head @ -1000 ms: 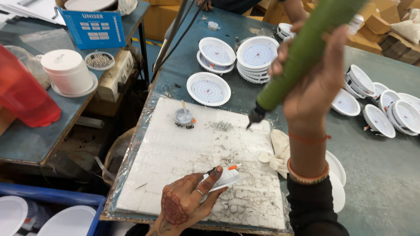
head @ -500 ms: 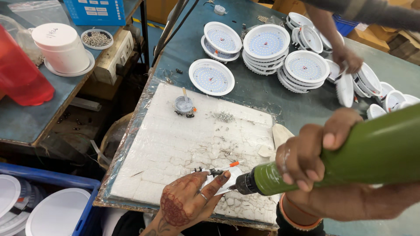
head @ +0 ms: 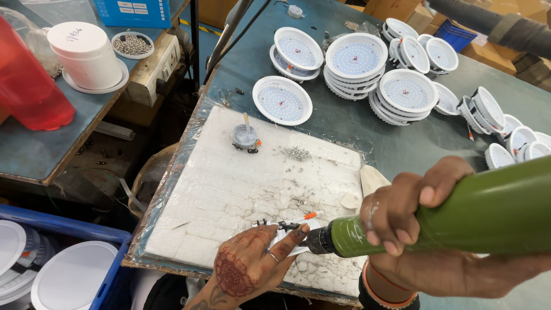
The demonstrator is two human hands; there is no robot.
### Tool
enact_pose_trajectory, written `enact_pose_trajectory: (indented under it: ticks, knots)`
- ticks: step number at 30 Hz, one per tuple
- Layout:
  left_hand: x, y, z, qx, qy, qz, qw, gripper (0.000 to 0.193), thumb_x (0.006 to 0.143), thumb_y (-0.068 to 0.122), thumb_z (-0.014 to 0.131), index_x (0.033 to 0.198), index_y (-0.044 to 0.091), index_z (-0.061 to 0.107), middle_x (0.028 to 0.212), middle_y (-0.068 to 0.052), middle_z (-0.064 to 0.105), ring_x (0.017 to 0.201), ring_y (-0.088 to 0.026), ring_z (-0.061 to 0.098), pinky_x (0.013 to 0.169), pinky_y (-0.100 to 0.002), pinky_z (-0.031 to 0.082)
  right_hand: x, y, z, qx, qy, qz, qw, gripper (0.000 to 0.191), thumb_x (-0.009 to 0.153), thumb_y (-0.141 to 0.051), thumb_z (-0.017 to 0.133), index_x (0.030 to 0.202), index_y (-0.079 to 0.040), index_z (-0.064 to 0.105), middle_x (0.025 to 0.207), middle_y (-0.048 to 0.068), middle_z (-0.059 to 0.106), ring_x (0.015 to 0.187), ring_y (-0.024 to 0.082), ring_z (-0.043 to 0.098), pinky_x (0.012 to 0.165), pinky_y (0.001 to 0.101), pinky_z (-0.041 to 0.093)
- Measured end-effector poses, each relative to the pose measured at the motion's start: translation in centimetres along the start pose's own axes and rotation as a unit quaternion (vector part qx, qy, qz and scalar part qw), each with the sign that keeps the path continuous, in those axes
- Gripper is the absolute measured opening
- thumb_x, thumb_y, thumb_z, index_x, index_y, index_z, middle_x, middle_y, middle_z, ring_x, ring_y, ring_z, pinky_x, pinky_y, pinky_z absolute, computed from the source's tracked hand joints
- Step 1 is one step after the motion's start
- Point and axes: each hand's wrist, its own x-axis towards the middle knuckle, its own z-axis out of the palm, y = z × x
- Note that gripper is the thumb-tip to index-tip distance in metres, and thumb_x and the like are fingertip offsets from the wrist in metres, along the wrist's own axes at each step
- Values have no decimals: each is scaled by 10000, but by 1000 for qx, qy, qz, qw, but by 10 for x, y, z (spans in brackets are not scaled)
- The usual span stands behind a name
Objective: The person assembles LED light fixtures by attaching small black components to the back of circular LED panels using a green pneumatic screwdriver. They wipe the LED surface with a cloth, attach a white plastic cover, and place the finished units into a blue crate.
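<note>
I am pinning a small white part [head: 287, 240] flat against the white foam board [head: 229, 183] with the fingertips of my left hand [head: 248, 264], near the board's front edge; thin wires with an orange tip [head: 310, 216] are trailing from it. My right hand [head: 402, 215] is wrapping fully round the green electric screwdriver [head: 459, 218], fingers curled tight, and the tool's dark nose is lying almost level with its bit touching the part, so I judge I am in the middle of driving a screw into it. The next move, as I see it, calls for keeping the bit square on the screw head and the part from twisting under my fingers. Further up the board a little heap of loose screws [head: 297, 153] is lying near a small grey cup with a stick in it [head: 245, 136]. Beyond the board, on the dark green table [head: 356, 129], round white lamp discs [head: 356, 60] are sitting in low stacks, with a single one [head: 282, 100] just past the board's far edge. At the far left, a blue carton with a white label [head: 140, 11] is standing at the back of the side bench, a white tub with a lid [head: 86, 54] in front of it, and a red container [head: 28, 80] beside that. Brown cardboard boxes [head: 396, 8] are stacking up behind the lamps.
</note>
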Motion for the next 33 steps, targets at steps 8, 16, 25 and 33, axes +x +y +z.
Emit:
enact_pose_trajectory:
  ticks: [8,16,25,33]
  knots:
    - [10,5,-4,-16,-46,-40,998,679,811,240,854,1445,206,611,900,-203,723,821,-298,758,660,-428,629,7,-17,22,-81,-74,83,990,541,999,-559,556,1154,-41,536,830,163,572,752,292,551,752,513,487]
    - [14,5,-6,-29,-54,-28,998,658,827,204,850,1442,208,618,879,-194,709,796,-301,753,596,-427,623,35,-6,20,-84,-203,64,973,251,1103,-329,452,1099,-91,533,742,103,628,582,231,645,689,469,607]
    - [-11,3,1,8,48,33,998,597,841,256,846,1395,195,633,916,-188,720,844,-281,760,706,-421,649,27,19,28,25,-81,-50,995,757,1007,-704,440,1098,40,541,748,150,605,603,233,599,688,429,562]
    - [-16,-37,8,-36,117,-82,989,570,896,429,842,1292,96,602,861,-149,779,758,-194,805,587,-258,614,25,25,8,-319,113,-229,913,586,1096,-454,685,1370,7,449,1193,131,569,993,161,541,884,308,489]
